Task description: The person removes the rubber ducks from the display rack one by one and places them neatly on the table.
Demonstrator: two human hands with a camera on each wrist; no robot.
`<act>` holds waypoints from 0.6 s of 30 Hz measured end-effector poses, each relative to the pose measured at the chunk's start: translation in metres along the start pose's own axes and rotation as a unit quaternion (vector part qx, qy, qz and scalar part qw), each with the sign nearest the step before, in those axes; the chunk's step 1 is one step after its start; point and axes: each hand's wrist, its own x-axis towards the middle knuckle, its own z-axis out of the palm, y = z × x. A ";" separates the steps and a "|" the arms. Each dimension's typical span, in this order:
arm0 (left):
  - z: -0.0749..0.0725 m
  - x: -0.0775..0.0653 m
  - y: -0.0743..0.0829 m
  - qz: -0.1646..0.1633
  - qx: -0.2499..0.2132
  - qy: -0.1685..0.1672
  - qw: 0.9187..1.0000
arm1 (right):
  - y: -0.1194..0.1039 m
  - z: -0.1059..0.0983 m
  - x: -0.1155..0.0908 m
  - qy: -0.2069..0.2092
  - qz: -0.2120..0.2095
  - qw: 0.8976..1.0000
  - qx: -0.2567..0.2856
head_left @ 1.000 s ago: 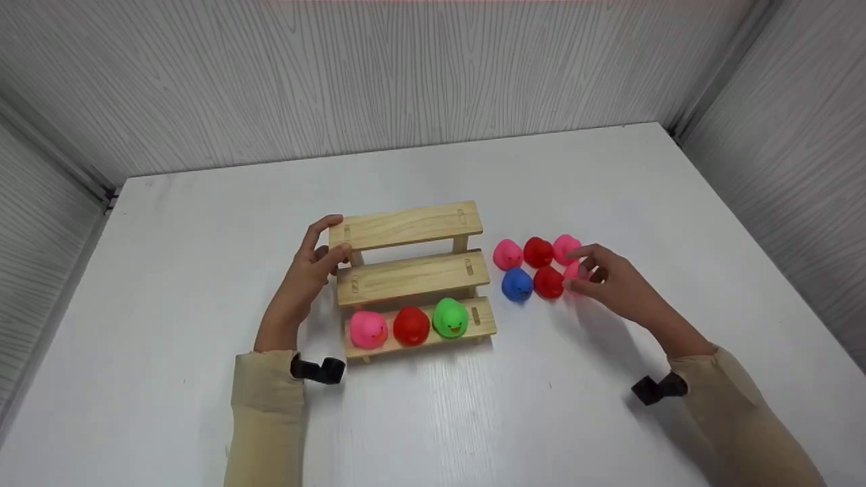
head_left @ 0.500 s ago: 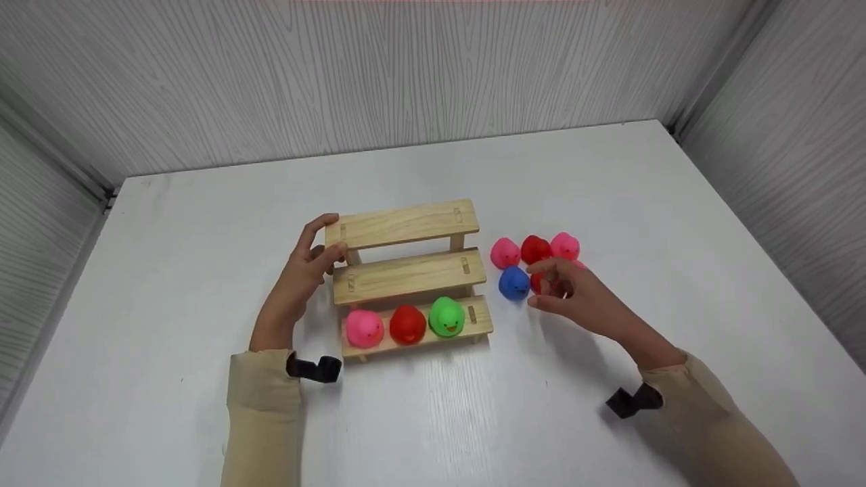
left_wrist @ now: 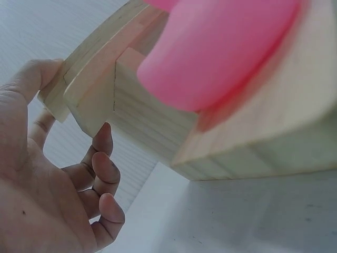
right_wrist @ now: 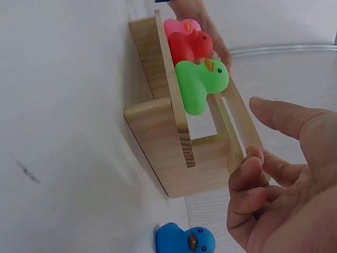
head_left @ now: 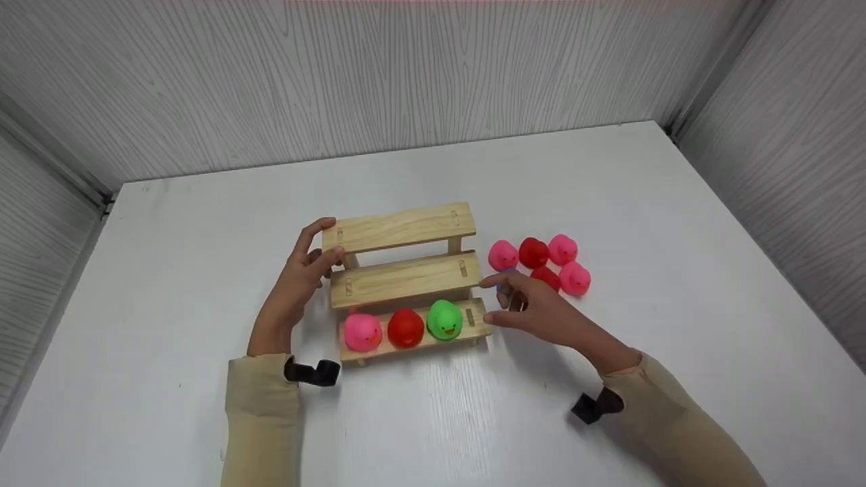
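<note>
A three-tier wooden stand (head_left: pixel 406 279) stands mid-table. My left hand (head_left: pixel 291 291) grips the left end of its top board between thumb and forefinger; in the left wrist view the other fingers curl free below. On the lowest board sit a pink duck (head_left: pixel 362 332), a red duck (head_left: pixel 406 329) and a green duck (head_left: pixel 444 320). My right hand (head_left: pixel 544 314) hovers by the stand's right end, thumb and forefinger apart, nothing between them. It partly covers a blue duck (right_wrist: pixel 181 240), which shows below the stand in the right wrist view.
Right of the stand, several more ducks cluster on the white table (head_left: pixel 433 419): pink ducks (head_left: pixel 575 279) and red ducks (head_left: pixel 534 252). Grey wood-grain walls (head_left: pixel 379 74) rise behind and at both sides of the table.
My right hand has moved left, from over the rightmost pink ducks across to the stand's right end. The left hand keeps its grip on the stand. The ducks stay in place.
</note>
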 end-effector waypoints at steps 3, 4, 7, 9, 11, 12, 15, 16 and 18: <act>0.000 0.001 0.000 0.003 -0.003 0.001 1.000 | -0.004 0.005 0.003 -0.011 -0.003 1.000 0.006; 0.001 0.001 0.000 0.004 -0.005 0.002 1.000 | -0.005 0.007 0.004 -0.015 -0.003 1.000 0.006; 0.002 0.003 0.000 0.005 -0.005 0.000 1.000 | -0.009 0.010 0.006 -0.030 -0.006 1.000 0.005; 0.002 0.003 -0.001 0.005 -0.004 -0.001 1.000 | -0.011 0.012 0.007 -0.037 -0.010 0.999 0.002; 0.002 0.002 -0.001 0.004 -0.003 -0.003 1.000 | -0.013 0.015 0.008 -0.042 -0.013 0.999 -0.002; 0.002 0.002 -0.002 0.003 -0.002 -0.003 1.000 | -0.014 0.016 0.008 -0.045 -0.013 0.999 -0.003; 0.000 0.002 -0.003 0.007 -0.006 -0.004 1.000 | -0.016 0.021 0.009 -0.054 -0.015 0.998 -0.005; -0.001 0.001 -0.003 0.010 -0.007 -0.005 1.000 | -0.016 0.023 0.010 -0.057 -0.015 0.998 -0.005; -0.002 0.001 -0.002 0.016 -0.011 -0.003 1.000 | -0.018 0.027 0.011 -0.063 -0.016 0.998 -0.005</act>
